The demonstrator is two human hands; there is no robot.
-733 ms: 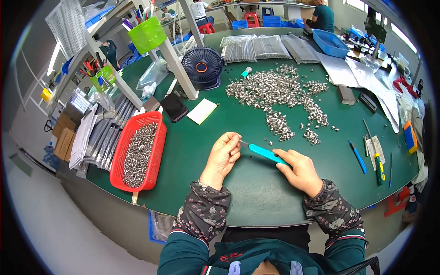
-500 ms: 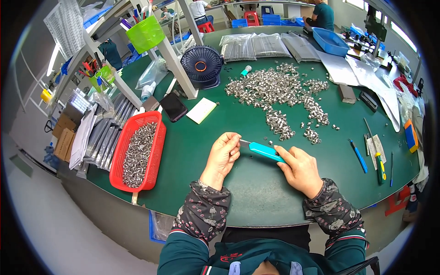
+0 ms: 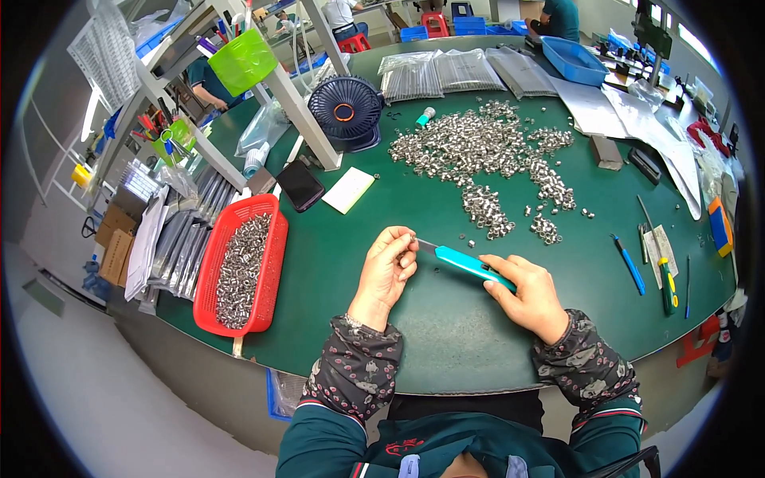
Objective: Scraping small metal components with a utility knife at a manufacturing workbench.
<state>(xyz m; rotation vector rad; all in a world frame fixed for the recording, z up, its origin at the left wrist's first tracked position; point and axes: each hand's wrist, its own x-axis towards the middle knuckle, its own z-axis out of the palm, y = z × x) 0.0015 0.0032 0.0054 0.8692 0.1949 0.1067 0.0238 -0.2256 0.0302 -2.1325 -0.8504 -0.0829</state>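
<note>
In my right hand (image 3: 529,296) is a teal utility knife (image 3: 470,264), gripped by its rear end with the fingers closed round it. Its thin grey blade points left and reaches the fingertips of my left hand (image 3: 386,268). Thumb and forefinger of that hand are pinched together on a small metal ring (image 3: 413,237), mostly covered by the fingers. Past my hands, a large heap of small silver metal rings (image 3: 470,147) spreads over the green table (image 3: 454,342). A red plastic basket (image 3: 278,275) on my left holds many more of them.
A fan (image 3: 345,111), a phone (image 3: 300,186) and a paper pad (image 3: 351,190) stand or lie at far left. On the right are a blue pen-like tool (image 3: 629,265), a yellow-green screwdriver (image 3: 668,288) and a dark block (image 3: 606,152). Bagged metal strips (image 3: 470,73) line the back.
My right hand has drawn the knife slightly to the right and down. My left hand stays nearly in place, still pinching. The whole view has shifted a little.
</note>
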